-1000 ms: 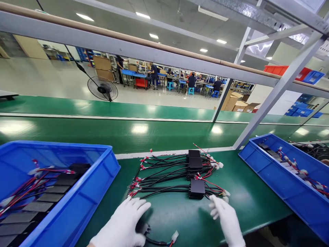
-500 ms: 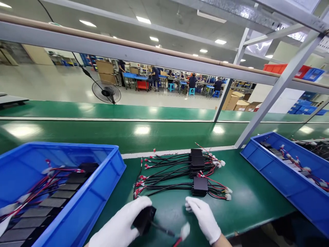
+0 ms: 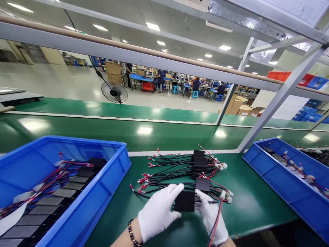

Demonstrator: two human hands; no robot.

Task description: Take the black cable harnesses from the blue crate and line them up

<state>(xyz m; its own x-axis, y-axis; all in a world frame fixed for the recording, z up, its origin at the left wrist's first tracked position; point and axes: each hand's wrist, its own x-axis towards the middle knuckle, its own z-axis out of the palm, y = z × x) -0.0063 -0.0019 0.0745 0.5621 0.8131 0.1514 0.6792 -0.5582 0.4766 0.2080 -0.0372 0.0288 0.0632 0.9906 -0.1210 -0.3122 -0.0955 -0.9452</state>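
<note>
A flat black module box [image 3: 184, 201] with wire leads is held up between my white-gloved hands, just above the bench. My left hand [image 3: 160, 211] grips its left side between thumb and fingers. At its right end, where the leads come out, my right hand [image 3: 210, 216] has its fingers closed on the box edge. Red and black wires [image 3: 216, 223] with a white connector [image 3: 223, 195] hang over the right hand. Just beyond lies a row of similar black boxes [image 3: 199, 160], their black cables ending in red-sleeved fork terminals [image 3: 144, 178] on the left.
To the left stands a blue bin [image 3: 113, 171] holding several stacked black boxes with wires. Another blue bin [image 3: 272, 178] with similar parts is at the right. A slanted metal post [image 3: 280, 92] rises behind the green bench [image 3: 246, 206]. Beyond are a fan [image 3: 114, 92] and seated people.
My left hand has carried the black box right and away from me, towards the row. My right hand has met it and closed on its right end. The view has shifted slightly.
</note>
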